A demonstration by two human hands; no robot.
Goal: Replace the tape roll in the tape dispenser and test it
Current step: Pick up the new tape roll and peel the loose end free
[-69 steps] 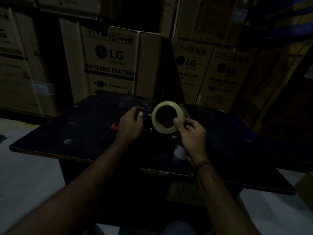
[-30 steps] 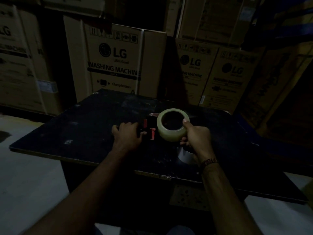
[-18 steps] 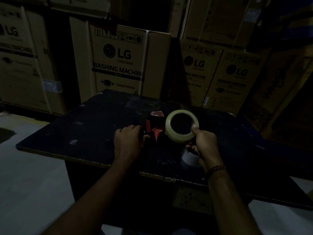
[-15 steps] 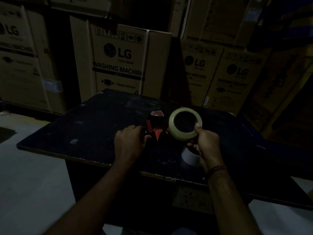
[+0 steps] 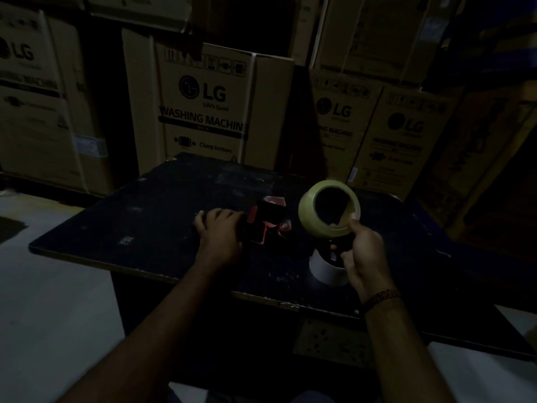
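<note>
A yellowish clear tape roll (image 5: 308, 212) is held up above the dark table (image 5: 151, 228), pinched at its lower right rim by my right hand (image 5: 363, 254). The red and black tape dispenser (image 5: 266, 222) lies on the table just left of the roll. My left hand (image 5: 220, 237) rests on the dispenser's left end, fingers curled over it. A pale, empty-looking tape core (image 5: 325, 270) sits on the table under my right hand, partly hidden by it.
Tall cardboard washing-machine boxes (image 5: 209, 112) stand stacked close behind and beside the table. The table's near edge (image 5: 261, 298) is chipped. Pale floor (image 5: 52, 301) shows to the left. The scene is very dim.
The dispenser was laid on the table and my left hand stayed on it. My right hand carried the roll rightward and a little up, away from the dispenser.
</note>
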